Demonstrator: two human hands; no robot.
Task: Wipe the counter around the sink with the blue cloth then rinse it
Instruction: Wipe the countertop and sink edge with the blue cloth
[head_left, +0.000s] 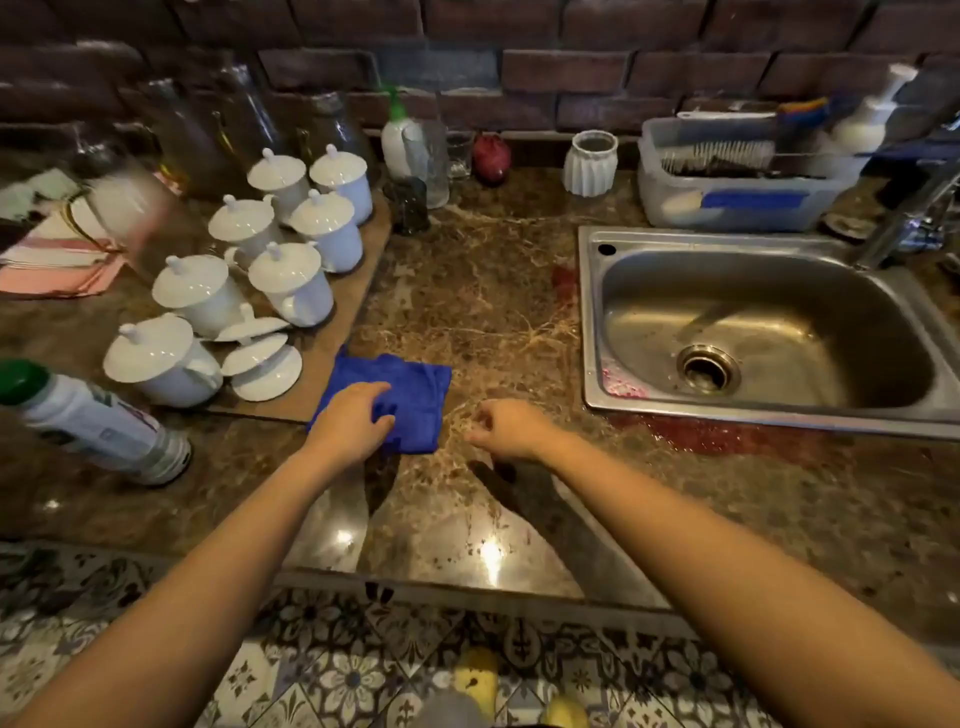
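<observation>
A folded blue cloth (402, 389) lies flat on the brown marble counter (483, 291), left of the steel sink (769, 332). My left hand (353, 421) rests on the cloth's near left part with its fingers curled into the fabric. My right hand (506, 428) hovers just right of the cloth, fingers loosely curled and holding nothing. Red spill (717, 434) stains the counter along the sink's front edge, with more red at the sink's left rim (563, 278) and front left corner.
Several white lidded cups (291, 275) stand on a board left of the cloth. A white bottle with a green cap (98, 421) lies at the left. A plastic tub (737, 176), a white vase (592, 163), glasses and a faucet (914, 213) stand behind the sink.
</observation>
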